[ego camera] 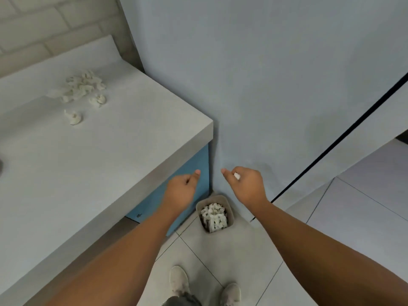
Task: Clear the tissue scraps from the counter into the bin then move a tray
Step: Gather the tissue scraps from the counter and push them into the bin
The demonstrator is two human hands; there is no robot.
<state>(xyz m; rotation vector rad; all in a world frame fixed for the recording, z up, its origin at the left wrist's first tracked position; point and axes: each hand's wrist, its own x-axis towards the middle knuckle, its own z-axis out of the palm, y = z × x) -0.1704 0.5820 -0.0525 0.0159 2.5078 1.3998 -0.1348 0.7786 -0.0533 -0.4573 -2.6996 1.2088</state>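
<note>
Two pale shoes [178, 281] stand on the tiled floor [220, 257] at the bottom edge, and two bare forearms reach forward above them. One small bin [230, 214] sits on the floor in the corner where the blue cabinet front [198, 160] meets the grey wall panel [265, 85]; it is filled with white bin scraps [213, 217] and lies below and between the hands. The left hand [183, 188] is clenched with its thumb sticking out, nothing visible in it, in front of the cabinet just off the counter's edge. The right hand [247, 186] pinches one tissue scrap [237, 176] between thumb and curled fingers, up and to the right of the bin, near the wall panel. The grey counter [88, 173] fills the left side. Well apart from both hands, it bears two loose scraps [74, 117] and, just behind them, one heap of scraps [81, 87] too tangled to count. One black line [331, 144] slants across the panel at right.
</note>
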